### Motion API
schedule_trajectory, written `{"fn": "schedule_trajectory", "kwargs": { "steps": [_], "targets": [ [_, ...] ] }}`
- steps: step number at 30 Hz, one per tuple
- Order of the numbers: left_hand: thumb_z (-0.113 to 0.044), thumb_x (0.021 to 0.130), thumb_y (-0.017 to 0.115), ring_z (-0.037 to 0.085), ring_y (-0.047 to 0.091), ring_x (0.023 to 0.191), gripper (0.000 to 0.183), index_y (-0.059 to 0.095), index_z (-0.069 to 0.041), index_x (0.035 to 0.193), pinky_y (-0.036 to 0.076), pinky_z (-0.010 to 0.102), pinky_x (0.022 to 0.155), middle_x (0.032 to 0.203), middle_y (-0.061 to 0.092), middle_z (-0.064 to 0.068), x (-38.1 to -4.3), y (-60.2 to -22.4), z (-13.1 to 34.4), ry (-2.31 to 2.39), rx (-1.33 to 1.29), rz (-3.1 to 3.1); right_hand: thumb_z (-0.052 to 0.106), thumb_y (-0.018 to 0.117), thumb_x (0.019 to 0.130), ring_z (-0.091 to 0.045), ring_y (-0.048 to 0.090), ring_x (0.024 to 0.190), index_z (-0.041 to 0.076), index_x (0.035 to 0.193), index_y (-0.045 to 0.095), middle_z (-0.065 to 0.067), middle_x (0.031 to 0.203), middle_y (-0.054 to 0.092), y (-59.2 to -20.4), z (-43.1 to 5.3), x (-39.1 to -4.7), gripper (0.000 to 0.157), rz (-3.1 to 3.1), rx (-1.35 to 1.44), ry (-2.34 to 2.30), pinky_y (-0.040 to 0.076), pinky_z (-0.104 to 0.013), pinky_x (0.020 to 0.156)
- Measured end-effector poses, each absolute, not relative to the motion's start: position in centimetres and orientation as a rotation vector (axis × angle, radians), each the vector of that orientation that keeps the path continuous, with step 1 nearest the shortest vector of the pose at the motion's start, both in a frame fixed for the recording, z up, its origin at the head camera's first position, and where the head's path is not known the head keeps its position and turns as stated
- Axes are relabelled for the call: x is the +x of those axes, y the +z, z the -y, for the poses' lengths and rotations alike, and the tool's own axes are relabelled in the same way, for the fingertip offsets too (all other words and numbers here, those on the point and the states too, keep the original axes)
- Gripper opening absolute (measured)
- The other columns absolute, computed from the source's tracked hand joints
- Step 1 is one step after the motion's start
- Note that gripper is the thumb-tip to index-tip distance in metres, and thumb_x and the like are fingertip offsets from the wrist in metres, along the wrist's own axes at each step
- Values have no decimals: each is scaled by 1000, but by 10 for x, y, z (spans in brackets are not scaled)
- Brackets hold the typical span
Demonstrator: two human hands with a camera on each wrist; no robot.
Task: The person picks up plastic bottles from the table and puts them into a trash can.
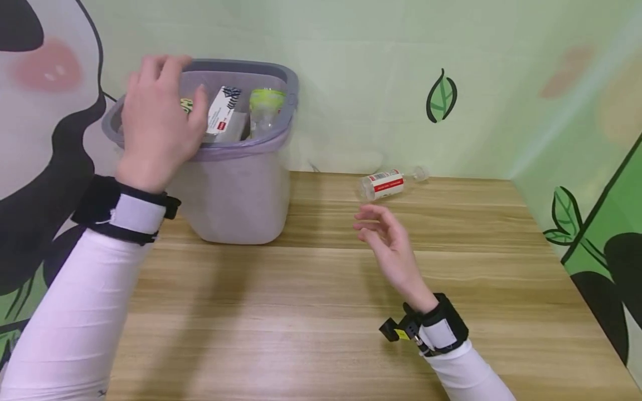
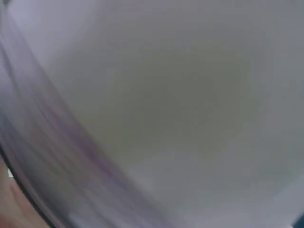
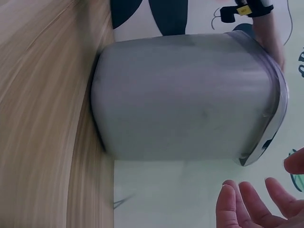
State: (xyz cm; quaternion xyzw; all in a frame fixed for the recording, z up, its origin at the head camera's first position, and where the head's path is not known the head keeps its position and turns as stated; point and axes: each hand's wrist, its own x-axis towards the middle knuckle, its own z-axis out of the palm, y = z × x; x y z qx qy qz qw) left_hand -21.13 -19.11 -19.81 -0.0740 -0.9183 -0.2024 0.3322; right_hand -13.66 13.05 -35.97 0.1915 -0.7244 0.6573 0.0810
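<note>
A grey trash bin with a purple liner stands at the left of the table, against the wall. Over its near left rim hovers my left hand, thumb apart from the fingers, nothing seen in its grip. Inside the bin lie a white printed packet and a clear plastic bottle with a green top. My right hand, loosely bent and holding nothing, is above the table, just in front of a clear bottle with a red-and-white label. That bottle lies on its side, neck to the right.
The wooden table meets a pale green printed wall cloth at the back. The bin's side fills most of the left wrist view, blurred. In the right wrist view the bin appears turned sideways.
</note>
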Motion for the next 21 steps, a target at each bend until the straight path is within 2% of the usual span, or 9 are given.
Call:
{"fn": "schedule_trajectory", "kwargs": {
  "steps": [5,10,15,21],
  "targets": [
    [-14,89,51,42,49,109,36,58,0,122,40,52,92,124,54,20,-200,-210,166,-499,-519,2137,-9,47,90,-35,57,105,-7,121,52,-18,117,57,-368,-134,-143,31,2228,600,1875,49,-29,89],
    [-3,83,51,38,53,107,31,62,1,112,43,48,92,116,60,20,-186,-226,134,-491,-811,1931,-5,48,91,-33,58,104,-1,118,56,-14,115,59,-373,-142,-151,29,2290,563,1760,49,-32,87],
    [-1,83,52,35,55,106,30,62,-1,111,45,44,92,115,61,17,-176,-258,109,-465,-946,1944,-4,50,91,-29,59,102,1,116,58,-13,112,61,-378,-151,-157,27,2329,542,1648,49,-41,85],
    [-3,82,53,32,56,104,31,63,-2,111,47,42,89,114,61,15,-178,-306,90,-484,-996,2035,-9,52,87,-34,60,97,-8,112,58,-21,109,61,-367,-155,-157,26,2346,548,1480,51,-47,84]
  ]
}}
